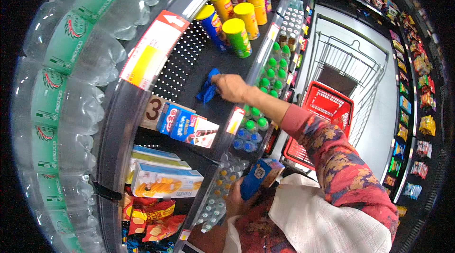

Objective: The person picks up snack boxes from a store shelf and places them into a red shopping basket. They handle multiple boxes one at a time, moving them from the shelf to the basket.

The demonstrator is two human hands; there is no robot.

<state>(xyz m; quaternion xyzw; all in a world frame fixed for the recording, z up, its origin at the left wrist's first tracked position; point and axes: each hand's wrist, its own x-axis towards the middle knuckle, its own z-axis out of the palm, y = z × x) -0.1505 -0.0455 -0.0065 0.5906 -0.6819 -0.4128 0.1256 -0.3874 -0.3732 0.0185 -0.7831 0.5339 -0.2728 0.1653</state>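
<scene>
My right hand (pixel 231 87) reaches over a black store shelf (pixel 193 84) and grips a crumpled blue cloth (pixel 207 89), which lies against the shelf surface. Beyond it stand several chip canisters with yellow lids, among them a green canister (pixel 237 38) and a blue canister (pixel 212 27). Nearer to me on the same shelf are blue snack boxes (pixel 190 123). Close to my body, my left hand (pixel 234 196) holds a blue box (pixel 258 178) with a picture on its side. Part of that hand is hidden behind the box.
Shrink-wrapped water bottles (pixel 57 111) rise along the left. Snack boxes (pixel 167 180) and red bags (pixel 153 219) fill the nearer shelf. Green-capped bottles (pixel 272 73) stand lower down. On the right, a wire shopping cart (pixel 350 52) and red baskets (pixel 328 103) occupy the aisle, facing more snack shelves (pixel 408 103).
</scene>
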